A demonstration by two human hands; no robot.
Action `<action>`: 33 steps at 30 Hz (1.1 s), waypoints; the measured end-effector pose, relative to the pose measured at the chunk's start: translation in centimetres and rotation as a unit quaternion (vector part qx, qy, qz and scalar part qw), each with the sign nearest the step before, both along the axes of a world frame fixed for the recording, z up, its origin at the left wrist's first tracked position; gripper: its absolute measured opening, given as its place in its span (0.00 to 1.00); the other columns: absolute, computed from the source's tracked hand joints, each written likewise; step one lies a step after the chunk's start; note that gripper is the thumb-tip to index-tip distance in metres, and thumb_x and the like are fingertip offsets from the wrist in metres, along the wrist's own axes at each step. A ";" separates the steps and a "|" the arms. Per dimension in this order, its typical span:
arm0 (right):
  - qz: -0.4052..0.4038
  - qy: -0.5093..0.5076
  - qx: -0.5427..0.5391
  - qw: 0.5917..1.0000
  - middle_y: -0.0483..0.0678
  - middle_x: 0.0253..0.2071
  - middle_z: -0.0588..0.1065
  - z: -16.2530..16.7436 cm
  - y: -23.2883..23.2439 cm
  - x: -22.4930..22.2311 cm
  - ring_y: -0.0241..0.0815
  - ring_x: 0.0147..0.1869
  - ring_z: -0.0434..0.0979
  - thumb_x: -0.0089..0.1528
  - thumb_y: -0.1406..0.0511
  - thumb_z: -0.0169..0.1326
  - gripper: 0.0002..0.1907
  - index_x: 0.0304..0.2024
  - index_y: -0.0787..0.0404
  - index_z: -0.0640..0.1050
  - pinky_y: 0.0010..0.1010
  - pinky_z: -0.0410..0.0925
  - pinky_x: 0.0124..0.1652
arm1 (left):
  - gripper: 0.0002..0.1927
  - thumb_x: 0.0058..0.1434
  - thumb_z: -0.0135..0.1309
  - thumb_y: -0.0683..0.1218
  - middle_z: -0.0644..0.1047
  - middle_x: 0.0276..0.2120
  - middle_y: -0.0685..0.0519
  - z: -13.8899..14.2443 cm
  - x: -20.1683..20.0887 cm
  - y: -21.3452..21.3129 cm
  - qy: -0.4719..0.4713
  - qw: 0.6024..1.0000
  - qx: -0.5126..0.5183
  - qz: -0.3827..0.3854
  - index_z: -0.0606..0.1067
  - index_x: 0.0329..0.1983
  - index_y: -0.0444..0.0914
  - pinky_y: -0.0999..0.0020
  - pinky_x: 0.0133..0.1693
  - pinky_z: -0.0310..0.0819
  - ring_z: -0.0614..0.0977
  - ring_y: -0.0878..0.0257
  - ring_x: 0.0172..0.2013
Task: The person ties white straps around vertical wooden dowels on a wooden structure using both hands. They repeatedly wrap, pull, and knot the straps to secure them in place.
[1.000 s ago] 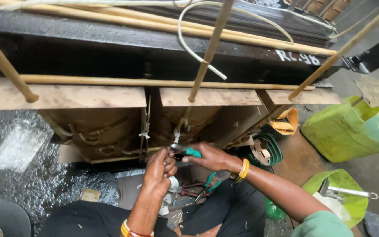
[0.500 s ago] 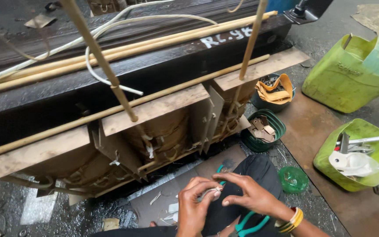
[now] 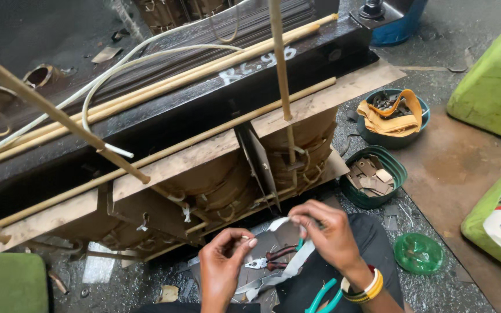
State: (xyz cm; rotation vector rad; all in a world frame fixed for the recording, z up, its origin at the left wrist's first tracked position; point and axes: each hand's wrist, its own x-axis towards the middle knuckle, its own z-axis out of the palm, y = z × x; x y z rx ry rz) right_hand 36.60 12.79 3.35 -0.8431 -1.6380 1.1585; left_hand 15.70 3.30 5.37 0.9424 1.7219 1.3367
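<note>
Here a strip of pale tape (image 3: 288, 264) runs between the two hands, low in the middle of the view, over the person's dark lap. The right hand (image 3: 329, 235) pinches its upper end between thumb and fingertips, fingers curled narrow around it. The left hand (image 3: 224, 261) is also curled close, fingertips drawn to the thumb near the tape's lower stretch; whether it truly grips the tape cannot be told. Just under the hands lie red-handled pliers (image 3: 271, 258), and lower right a tool with teal handles (image 3: 326, 295). Yellow bangles (image 3: 366, 287) ring the right wrist. Beyond the hands stands a large dark machine frame with paper-wrapped coils (image 3: 215, 179), wooden boards and long pale rods (image 3: 163, 87) across it. To the right sit a green tub of card pieces (image 3: 375, 177), a tub holding yellow cloth (image 3: 392, 116), a round green lid (image 3: 417, 253) and green plastic cans (image 3: 491, 69).
</note>
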 end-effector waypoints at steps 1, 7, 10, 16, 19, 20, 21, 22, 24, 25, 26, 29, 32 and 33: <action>-0.073 0.007 0.027 0.997 0.47 0.33 0.79 0.6 0.7 0.1 0.33 0.30 0.78 0.64 0.72 0.55 0.05 0.40 0.68 0.82 0.23 0.72 0.30 | 0.06 0.55 0.67 0.41 0.81 0.28 0.50 0.4 -0.6 0.4 0.169 0.984 -0.041 -0.026 0.85 0.34 0.34 0.68 0.31 0.69 0.77 0.64 0.29; -0.222 0.014 0.147 0.964 0.50 0.36 0.80 2.5 4.1 -3.7 0.37 0.35 0.84 0.63 0.73 0.57 0.06 0.43 0.68 0.80 0.26 0.73 0.34 | 0.10 0.62 0.58 0.44 0.85 0.39 0.46 0.8 -0.8 6.6 0.325 0.943 0.068 0.036 0.83 0.42 0.34 0.65 0.40 0.79 0.87 0.58 0.36; -0.177 0.022 0.116 0.977 0.51 0.37 0.81 2.4 5.3 -6.1 0.38 0.32 0.83 0.61 0.73 0.59 0.07 0.43 0.67 0.81 0.26 0.73 0.33 | 0.10 0.62 0.59 0.42 0.85 0.36 0.47 -0.4 1.0 10.0 0.212 0.960 0.156 0.096 0.82 0.43 0.31 0.67 0.42 0.78 0.84 0.62 0.36; -0.073 0.059 0.097 0.991 0.51 0.42 0.81 1.1 6.5 -6.2 0.37 0.37 0.82 0.62 0.76 0.54 0.11 0.46 0.67 0.82 0.26 0.75 0.35 | 0.10 0.62 0.60 0.41 0.84 0.36 0.48 -2.2 2.9 10.4 0.155 0.951 0.230 0.133 0.81 0.43 0.29 0.70 0.44 0.76 0.81 0.67 0.37; -0.108 0.076 0.081 0.988 0.50 0.42 0.81 0.8 6.4 -6.8 0.35 0.36 0.81 0.63 0.76 0.54 0.10 0.45 0.67 0.82 0.25 0.75 0.33 | 0.09 0.63 0.59 0.40 0.84 0.35 0.49 -2.5 2.6 10.3 0.107 0.961 0.215 0.135 0.81 0.44 0.30 0.71 0.41 0.75 0.80 0.68 0.36; -0.133 0.081 0.093 0.983 0.49 0.42 0.81 0.8 6.2 -7.2 0.34 0.36 0.82 0.63 0.76 0.55 0.09 0.44 0.67 0.82 0.24 0.75 0.34 | 0.09 0.64 0.59 0.40 0.84 0.34 0.49 -2.5 2.4 10.5 0.077 0.966 0.204 0.135 0.82 0.44 0.30 0.70 0.39 0.74 0.79 0.68 0.34; -0.146 0.095 0.075 0.982 0.49 0.41 0.82 0.8 6.2 -7.6 0.34 0.38 0.82 0.63 0.76 0.56 0.09 0.45 0.67 0.81 0.24 0.75 0.35 | 0.09 0.62 0.59 0.40 0.85 0.34 0.49 -2.4 2.1 10.5 0.095 0.967 0.200 0.126 0.82 0.43 0.30 0.71 0.39 0.75 0.80 0.68 0.34; -0.159 0.111 0.060 0.979 0.48 0.40 0.82 0.9 6.1 -8.0 0.33 0.40 0.83 0.62 0.75 0.57 0.09 0.45 0.67 0.80 0.23 0.76 0.37 | 0.09 0.61 0.60 0.40 0.85 0.34 0.49 -2.2 1.6 10.6 0.113 0.966 0.199 0.118 0.83 0.43 0.30 0.71 0.40 0.76 0.81 0.68 0.34; -0.173 0.109 0.042 0.978 0.47 0.38 0.82 1.0 6.0 -8.4 0.33 0.40 0.82 0.61 0.74 0.59 0.09 0.45 0.68 0.80 0.24 0.75 0.37 | 0.09 0.59 0.61 0.39 0.86 0.34 0.48 -1.7 1.2 10.7 0.122 0.966 0.203 0.102 0.83 0.42 0.31 0.71 0.41 0.77 0.82 0.67 0.34; -0.178 0.093 0.039 0.979 0.47 0.37 0.82 1.1 6.0 -8.5 0.34 0.38 0.82 0.61 0.74 0.59 0.08 0.44 0.68 0.82 0.24 0.74 0.36 | 0.09 0.59 0.61 0.39 0.86 0.35 0.48 -1.4 1.0 10.7 0.114 0.967 0.210 0.093 0.83 0.42 0.31 0.71 0.42 0.78 0.83 0.67 0.34; -0.181 0.077 0.038 0.980 0.47 0.36 0.82 1.1 6.0 -8.6 0.34 0.36 0.81 0.61 0.74 0.60 0.08 0.43 0.68 0.83 0.25 0.73 0.35 | 0.09 0.59 0.61 0.39 0.86 0.36 0.48 -1.1 0.8 10.8 0.104 0.967 0.217 0.084 0.84 0.42 0.31 0.71 0.43 0.78 0.83 0.67 0.35; -0.188 0.048 0.075 0.978 0.49 0.37 0.82 0.9 5.7 -8.6 0.36 0.41 0.82 0.62 0.73 0.59 0.07 0.42 0.70 0.83 0.26 0.73 0.43 | 0.09 0.58 0.62 0.40 0.87 0.34 0.48 -0.1 0.5 11.0 0.107 0.978 0.170 0.059 0.84 0.40 0.31 0.71 0.39 0.78 0.83 0.68 0.32; -0.118 0.137 0.041 0.983 0.53 0.47 0.80 0.4 4.8 -8.9 0.40 0.53 0.80 0.66 0.75 0.54 0.09 0.46 0.71 0.82 0.27 0.72 0.52 | 0.10 0.55 0.64 0.42 0.86 0.31 0.47 0.5 0.1 11.3 0.131 0.982 0.120 0.059 0.84 0.39 0.32 0.69 0.34 0.77 0.82 0.68 0.27; -0.126 0.138 0.041 0.982 0.53 0.50 0.78 0.3 4.5 -9.2 0.40 0.54 0.78 0.65 0.75 0.53 0.10 0.48 0.71 0.81 0.27 0.71 0.52 | 0.10 0.55 0.64 0.42 0.86 0.31 0.47 0.6 0.0 11.5 0.139 0.980 0.129 0.053 0.84 0.39 0.33 0.69 0.33 0.77 0.82 0.68 0.27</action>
